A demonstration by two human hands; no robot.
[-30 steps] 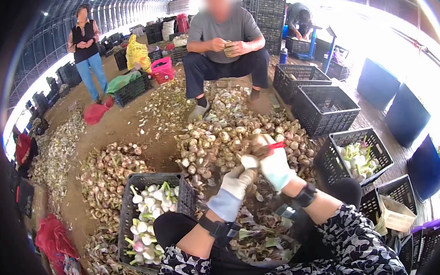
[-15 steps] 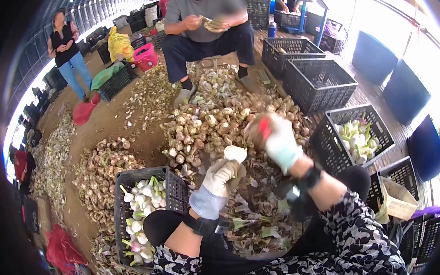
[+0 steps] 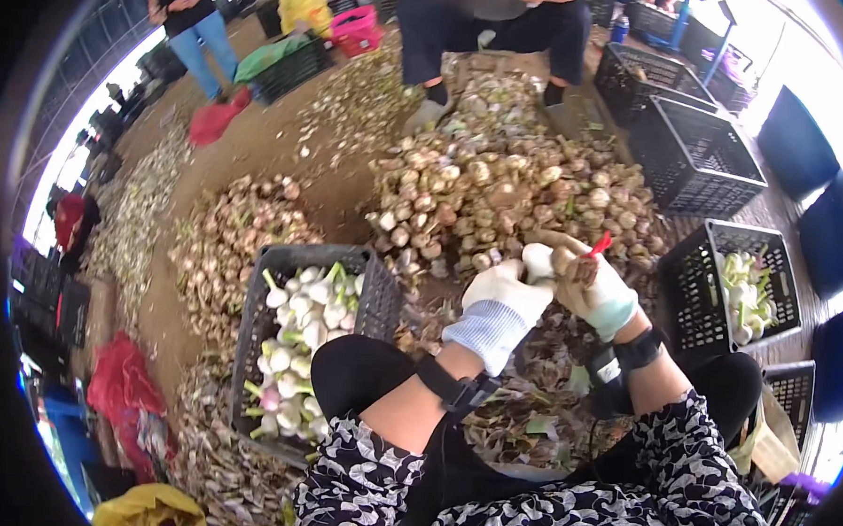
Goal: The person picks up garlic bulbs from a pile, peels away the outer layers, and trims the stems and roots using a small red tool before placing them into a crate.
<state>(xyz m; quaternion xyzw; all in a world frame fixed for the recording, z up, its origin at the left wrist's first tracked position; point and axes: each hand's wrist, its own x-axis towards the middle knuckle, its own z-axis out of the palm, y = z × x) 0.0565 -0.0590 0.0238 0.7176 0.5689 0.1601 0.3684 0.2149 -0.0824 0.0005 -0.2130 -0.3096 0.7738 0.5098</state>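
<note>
My left hand (image 3: 503, 302), in a white knit glove with a grey-blue cuff, is closed around a peeled white garlic bulb (image 3: 537, 260). Against that bulb rests my right hand (image 3: 594, 289), gloved in the same way. A small tool with a red handle (image 3: 601, 244) sticks up from its closed fingers; its working end is hidden. Just beyond both hands lies a heap of unpeeled garlic (image 3: 509, 196). To the left, by my knee, a black crate (image 3: 375, 303) holds clean white garlic bulbs (image 3: 309, 307) with green stems.
Dry garlic skins (image 3: 529, 390) cover the ground between my legs. Another garlic heap (image 3: 239, 241) lies at left. On the right stand black crates (image 3: 694, 167), one with trimmed garlic (image 3: 745, 296). A person in dark trousers (image 3: 493, 26) sits opposite; another person (image 3: 201, 42) stands far left.
My view has tilted down and turned left. My right hand, blurred and apart before, has come in to meet my left hand at the garlic bulb.
</note>
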